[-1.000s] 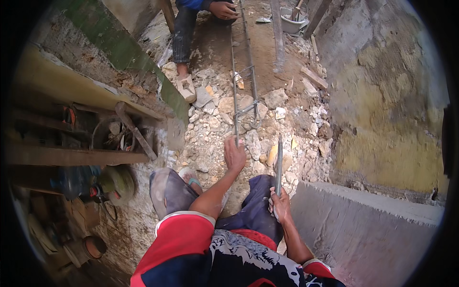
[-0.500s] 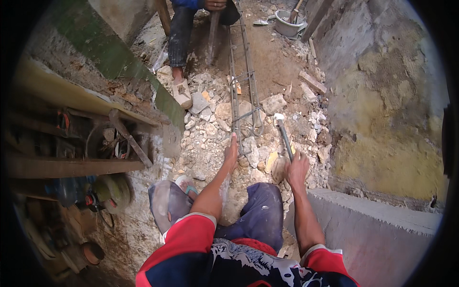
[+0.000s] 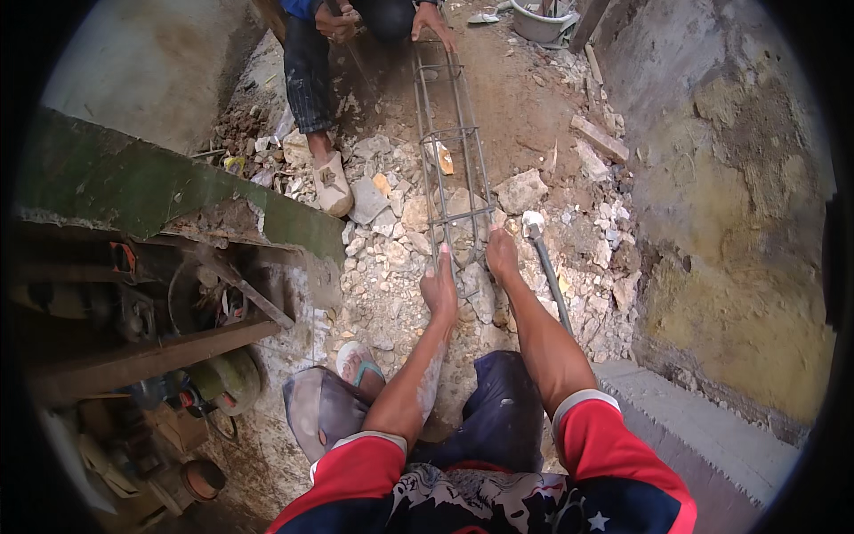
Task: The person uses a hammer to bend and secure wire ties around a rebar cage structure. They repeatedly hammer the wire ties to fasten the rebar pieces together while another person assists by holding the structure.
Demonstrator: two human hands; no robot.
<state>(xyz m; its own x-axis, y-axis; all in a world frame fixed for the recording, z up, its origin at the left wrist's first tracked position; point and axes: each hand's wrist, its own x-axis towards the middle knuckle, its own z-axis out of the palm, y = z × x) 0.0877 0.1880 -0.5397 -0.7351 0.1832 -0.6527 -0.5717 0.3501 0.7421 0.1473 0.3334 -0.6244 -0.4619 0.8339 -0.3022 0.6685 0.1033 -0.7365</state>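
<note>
A long rebar cage [image 3: 458, 133] of thin steel bars with cross ties stretches away from me over the rubble. At its near end, my left hand [image 3: 439, 289] is closed around the left side, thumb pointing forward. My right hand [image 3: 502, 254] is closed at the cage's right side, its fingers partly hidden. To the right of that hand lies a hammer [image 3: 550, 267] with a pale dusty head and grey handle, on the stones. A co-worker's hand [image 3: 434, 25] touches the far end of the cage; the co-worker's other hand [image 3: 338, 22] grips a dark upright handle.
Broken stones [image 3: 382, 267] cover the ground around my feet. A rough wall [image 3: 729, 222] and a concrete ledge [image 3: 694, 427] run along the right. At left, a green-edged wall [image 3: 178, 178] stands above a wooden shelf [image 3: 160, 356] with clutter. A bucket [image 3: 543, 22] sits at the far right.
My right hand has let go of the hammer, which now lies on the stones, and moved left onto the cage. The co-worker's hand has come onto the cage's far end.
</note>
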